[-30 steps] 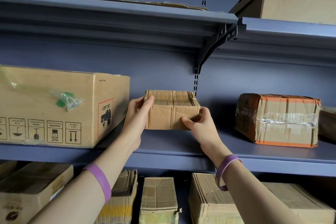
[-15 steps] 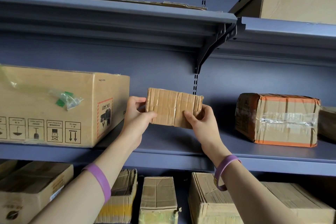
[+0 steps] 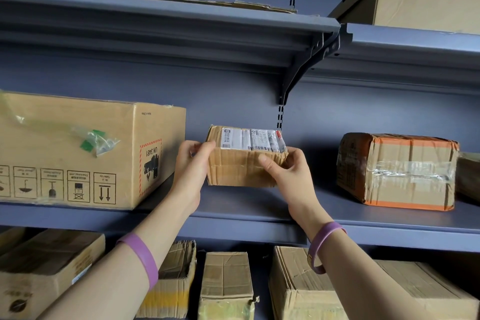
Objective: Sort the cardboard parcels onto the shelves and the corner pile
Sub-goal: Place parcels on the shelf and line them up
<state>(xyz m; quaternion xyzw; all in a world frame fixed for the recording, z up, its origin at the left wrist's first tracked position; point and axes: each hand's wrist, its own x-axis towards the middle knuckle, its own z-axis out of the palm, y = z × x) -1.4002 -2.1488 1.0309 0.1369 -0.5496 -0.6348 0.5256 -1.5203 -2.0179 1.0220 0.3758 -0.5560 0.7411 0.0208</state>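
Both hands grasp the small parcel (image 3: 233, 171) by its ends; the left hand (image 3: 193, 163) curls round the left side, thumb at the top corner; the right hand (image 3: 291, 176) wraps the right end, thumb on the front face; both forearms reach up and forward (a purple wristband on each). The parcel, label (image 3: 249, 139) uppermost, is low over the middle shelf (image 3: 259, 205), between the large carton (image 3: 78, 150) and the orange-taped parcel (image 3: 397, 171); whether it touches the shelf I cannot tell.

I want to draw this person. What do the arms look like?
Both arms are bare, with no sleeves and no gloves. Each wrist wears a smooth purple band: the left band looks plain, and the right band seems to have a small yellowish mark on it.
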